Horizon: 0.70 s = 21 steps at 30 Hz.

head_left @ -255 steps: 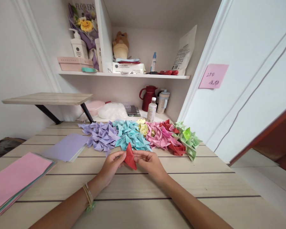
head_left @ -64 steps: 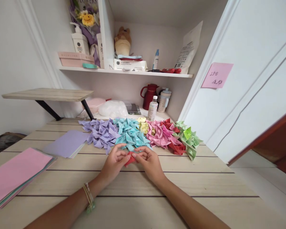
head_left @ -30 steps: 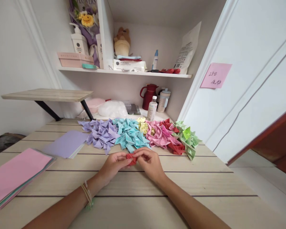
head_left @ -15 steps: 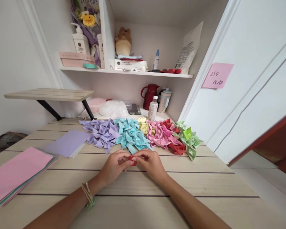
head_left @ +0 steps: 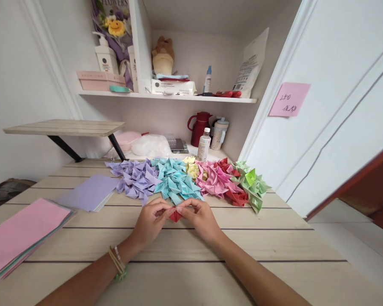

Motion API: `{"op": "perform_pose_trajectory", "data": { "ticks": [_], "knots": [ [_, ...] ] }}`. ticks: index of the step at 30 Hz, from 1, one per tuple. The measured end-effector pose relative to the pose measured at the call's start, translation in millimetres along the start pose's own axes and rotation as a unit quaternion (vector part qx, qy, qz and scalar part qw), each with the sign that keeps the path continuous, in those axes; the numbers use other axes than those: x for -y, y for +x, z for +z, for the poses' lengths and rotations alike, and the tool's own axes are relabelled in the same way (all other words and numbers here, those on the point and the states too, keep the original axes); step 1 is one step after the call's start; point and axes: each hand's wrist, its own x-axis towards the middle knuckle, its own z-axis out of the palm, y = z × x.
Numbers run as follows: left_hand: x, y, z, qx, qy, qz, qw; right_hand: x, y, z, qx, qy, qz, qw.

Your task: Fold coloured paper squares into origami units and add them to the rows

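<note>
A small folded red paper piece (head_left: 175,215) sits between my two hands just above the wooden table (head_left: 185,246). My left hand (head_left: 151,223) pinches its left side with curled fingers. My right hand (head_left: 200,219) pinches its right side, thumb and fingertips meeting those of the left. Most of the red paper is hidden by my fingers. Just behind my hands lies a row of folded paper pieces: purple (head_left: 134,178), blue (head_left: 175,180), yellow (head_left: 191,168), pink (head_left: 212,180), red (head_left: 234,195) and green (head_left: 252,182).
A lilac paper stack (head_left: 89,192) and a pink paper stack (head_left: 22,236) lie at the left. A small raised shelf (head_left: 64,127) stands at the back left. A red jug (head_left: 198,127), a bottle (head_left: 204,145) and a cup (head_left: 218,134) stand behind the table.
The red paper was a tall pointed shape held up between my hands; it has since been folded down into a small piece pinched close between my fingertips.
</note>
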Motion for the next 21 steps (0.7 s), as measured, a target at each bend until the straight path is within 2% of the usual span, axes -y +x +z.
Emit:
{"op": "perform_pose_trajectory", "data": {
  "ticks": [6,10,12,16,19,21],
  "knots": [
    [0,-1,0.8,-0.032,0.010,0.005,0.999,-5,1,3,-0.028,-0.014,0.000,1.000],
    [1,0,-1.1,-0.014,0.028,0.009,0.999,-3,1,-2,-0.004,-0.074,-0.022,0.997],
    [0,0,-2.3,0.008,0.049,0.023,0.998,0,1,-5,0.005,-0.158,-0.068,0.985],
    [-1,-3,-2.9,0.053,0.080,0.070,0.993,6,-2,-8,0.016,-0.320,-0.164,0.933],
    [-2,-4,-3.5,0.048,0.089,0.061,0.993,10,-5,-6,-0.008,-0.387,-0.174,0.905],
    [-3,-2,-4.7,0.034,0.085,0.040,0.995,11,-5,-5,-0.014,-0.383,-0.154,0.911]
  ]
}}
